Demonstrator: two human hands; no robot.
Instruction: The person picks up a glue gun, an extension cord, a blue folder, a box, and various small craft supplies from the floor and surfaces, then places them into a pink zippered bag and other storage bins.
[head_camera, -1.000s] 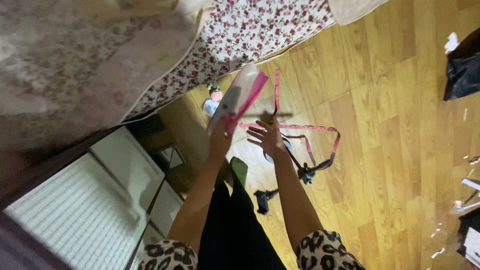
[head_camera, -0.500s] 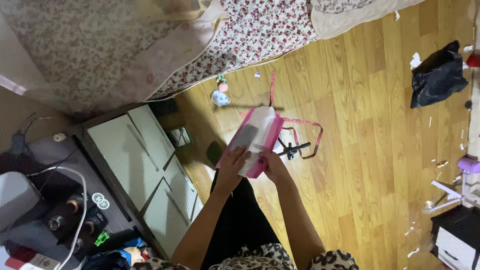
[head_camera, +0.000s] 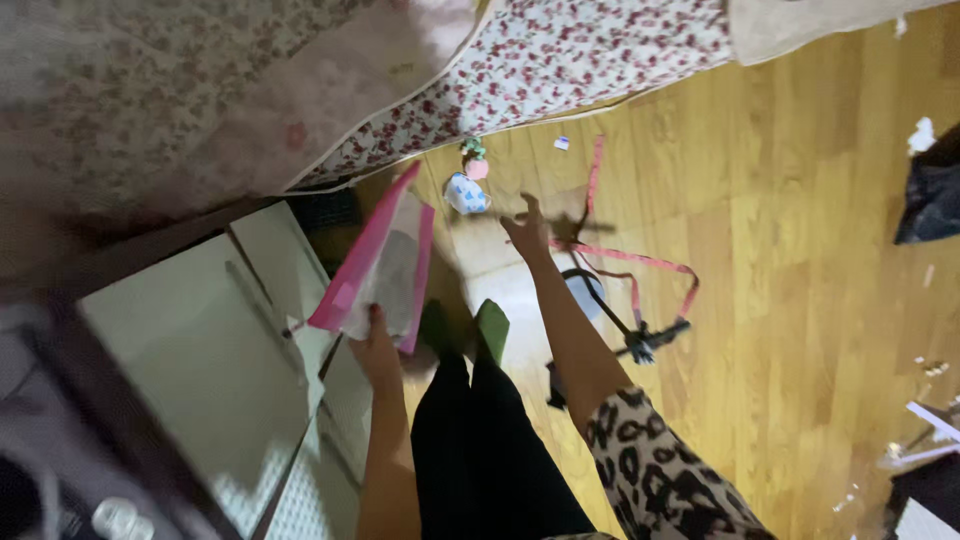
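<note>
Leopard-print sleeve (head_camera: 660, 470) at lower right of the frame, black trousers (head_camera: 490, 450) at bottom centre. Left hand (head_camera: 375, 345) clamped on pink pouch (head_camera: 380, 265), left of centre, tilted above white cabinet (head_camera: 200, 360). Right hand (head_camera: 528, 232) empty, fingers spread, over wood floor (head_camera: 800, 250). Beyond, pink strap (head_camera: 640, 260), floral cloth (head_camera: 580, 60) across the top.

A flat pink pouch (head_camera: 378, 268) with a clear, greyish window on its face is held up by its lower edge, tilted so its top corner leans toward the floral fabric. It's kept above the white drawer fronts, a bit blurred, edges bright pink.
</note>
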